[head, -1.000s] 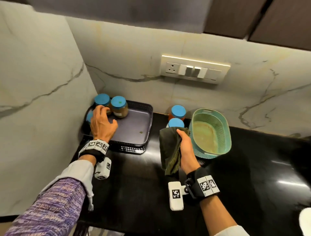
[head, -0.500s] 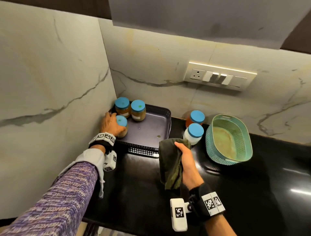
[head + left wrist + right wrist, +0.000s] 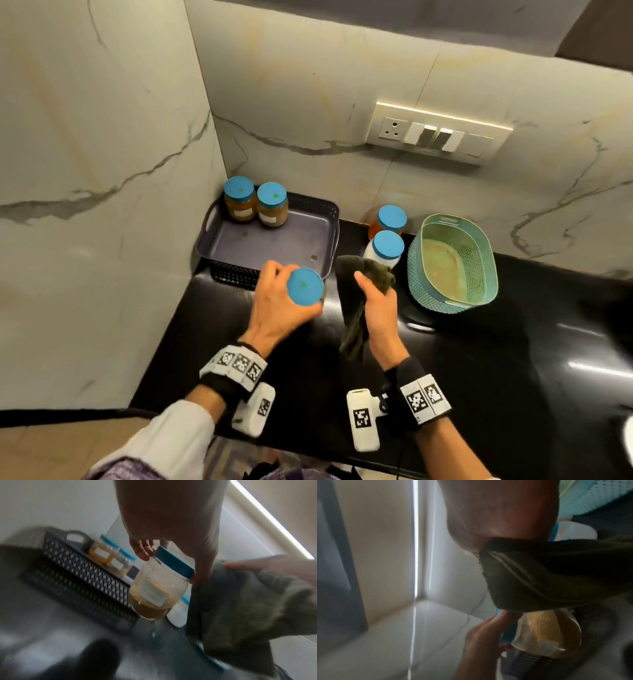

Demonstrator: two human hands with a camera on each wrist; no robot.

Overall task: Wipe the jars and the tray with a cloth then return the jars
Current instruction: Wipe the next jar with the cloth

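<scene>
My left hand grips a blue-lidded jar of yellow-brown paste by its lid and holds it in the air just in front of the dark tray. The left wrist view shows the same jar with a white label, fingers curled round the lid. My right hand holds a dark green cloth bunched up, right beside the jar. Two more jars stand in the tray's far left corner. An orange jar and a white jar stand on the black counter right of the tray.
A teal oval basket sits on the counter to the right of the jars. Marble walls close the corner behind and to the left of the tray. A switch panel is on the back wall.
My left hand has lifted the jar out of the tray's near left corner and brought it toward me and to the right, next to the cloth. The right hand has stayed with the cloth.
</scene>
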